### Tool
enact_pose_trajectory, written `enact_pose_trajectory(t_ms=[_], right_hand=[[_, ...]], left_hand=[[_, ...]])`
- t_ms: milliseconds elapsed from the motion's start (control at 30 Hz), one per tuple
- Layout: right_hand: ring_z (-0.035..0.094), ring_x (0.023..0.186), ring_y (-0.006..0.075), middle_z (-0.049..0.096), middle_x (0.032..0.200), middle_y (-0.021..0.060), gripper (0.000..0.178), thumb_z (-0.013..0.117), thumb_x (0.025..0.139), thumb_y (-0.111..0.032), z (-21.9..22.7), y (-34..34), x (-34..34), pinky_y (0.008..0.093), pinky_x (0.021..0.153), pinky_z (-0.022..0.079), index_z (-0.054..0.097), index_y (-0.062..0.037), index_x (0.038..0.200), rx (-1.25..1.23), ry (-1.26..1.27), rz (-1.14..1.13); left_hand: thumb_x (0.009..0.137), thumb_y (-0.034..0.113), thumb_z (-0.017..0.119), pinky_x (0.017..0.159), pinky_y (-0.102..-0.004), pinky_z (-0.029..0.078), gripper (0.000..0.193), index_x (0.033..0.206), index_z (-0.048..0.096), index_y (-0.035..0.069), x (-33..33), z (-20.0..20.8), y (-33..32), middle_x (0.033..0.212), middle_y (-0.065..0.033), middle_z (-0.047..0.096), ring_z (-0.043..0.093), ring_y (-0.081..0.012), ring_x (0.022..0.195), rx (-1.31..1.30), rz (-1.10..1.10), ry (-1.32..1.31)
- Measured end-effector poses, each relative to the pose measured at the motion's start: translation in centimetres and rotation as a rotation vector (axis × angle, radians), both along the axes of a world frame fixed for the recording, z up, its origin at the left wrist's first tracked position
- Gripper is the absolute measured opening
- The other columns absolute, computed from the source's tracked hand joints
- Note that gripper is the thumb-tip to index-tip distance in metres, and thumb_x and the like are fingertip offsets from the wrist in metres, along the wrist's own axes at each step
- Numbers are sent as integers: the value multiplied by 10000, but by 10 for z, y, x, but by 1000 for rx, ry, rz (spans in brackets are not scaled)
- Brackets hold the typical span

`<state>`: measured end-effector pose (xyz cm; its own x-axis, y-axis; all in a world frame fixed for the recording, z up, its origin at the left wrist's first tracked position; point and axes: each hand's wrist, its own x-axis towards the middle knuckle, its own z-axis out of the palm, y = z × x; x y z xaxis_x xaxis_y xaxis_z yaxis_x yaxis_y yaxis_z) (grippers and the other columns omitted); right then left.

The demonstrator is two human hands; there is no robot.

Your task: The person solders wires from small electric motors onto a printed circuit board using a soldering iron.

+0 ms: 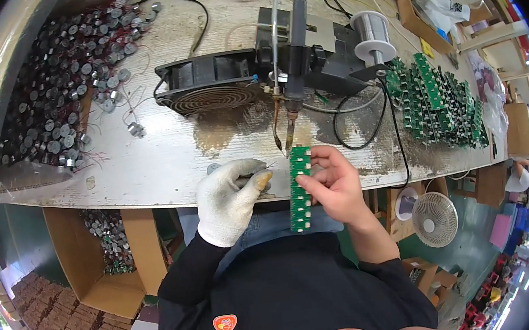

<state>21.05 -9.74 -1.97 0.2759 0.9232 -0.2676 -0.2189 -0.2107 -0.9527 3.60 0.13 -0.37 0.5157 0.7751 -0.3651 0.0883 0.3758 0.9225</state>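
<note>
My right hand is bare and grips a long green circuit board strip, thumb on its face and fingers behind. The strip stands nearly upright in view, its top end just below the soldering iron tip and the solder feed tube's end. My left hand wears a white glove with a stained fingertip. Its thumb and fingers are pinched together, and a thin wire pokes out toward the strip; anything else inside the glove's grip is hidden. A small grey round part shows behind the glove.
Many small motors with wires are heaped at the left. A black fan, a solder spool and cables surround the soldering stand. Green boards are piled at the right. A cardboard box stands below the table edge.
</note>
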Motion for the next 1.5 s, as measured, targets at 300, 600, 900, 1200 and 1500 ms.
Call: enact_pose_trajectory(t_ms=[300, 600, 900, 1200, 1500], right_hand=[[595, 659, 57, 566, 1034, 110, 373, 611, 841, 58, 0, -1, -9, 171, 549, 437, 435, 47, 1170, 51, 35, -6], [603, 661, 61, 569, 1023, 110, 371, 612, 838, 61, -3, -1, -10, 173, 546, 442, 431, 45, 1161, 88, 15, -13], [587, 660, 56, 559, 1045, 105, 365, 611, 840, 63, -4, 0, -12, 175, 546, 449, 426, 40, 1154, 120, -28, -24], [580, 662, 50, 557, 1035, 90, 370, 621, 834, 62, -2, 1, -13, 169, 552, 439, 427, 33, 1148, 121, -29, -38], [578, 656, 45, 556, 1028, 93, 373, 623, 830, 61, -8, -1, -13, 171, 549, 435, 426, 35, 1146, 116, -26, -28]], left_hand=[[856, 75, 658, 659, -240, 506, 157, 935, 636, -59, 12, -11, -7, 823, -108, 662, 624, -104, 741, 205, 14, -21], [838, 113, 690, 596, -243, 512, 185, 893, 642, -56, 16, -9, -7, 750, -96, 665, 633, -98, 669, 221, -4, 66], [826, 108, 700, 586, -225, 507, 175, 865, 639, -52, 15, -5, -6, 737, -95, 656, 632, -95, 658, 167, 19, 61], [820, 95, 698, 579, -229, 506, 161, 858, 638, -49, 15, -4, -5, 739, -94, 648, 625, -98, 646, 183, 19, 58], [823, 90, 695, 572, -229, 511, 166, 865, 632, -57, 15, -1, -7, 747, -103, 650, 639, -105, 648, 280, -2, 140]])
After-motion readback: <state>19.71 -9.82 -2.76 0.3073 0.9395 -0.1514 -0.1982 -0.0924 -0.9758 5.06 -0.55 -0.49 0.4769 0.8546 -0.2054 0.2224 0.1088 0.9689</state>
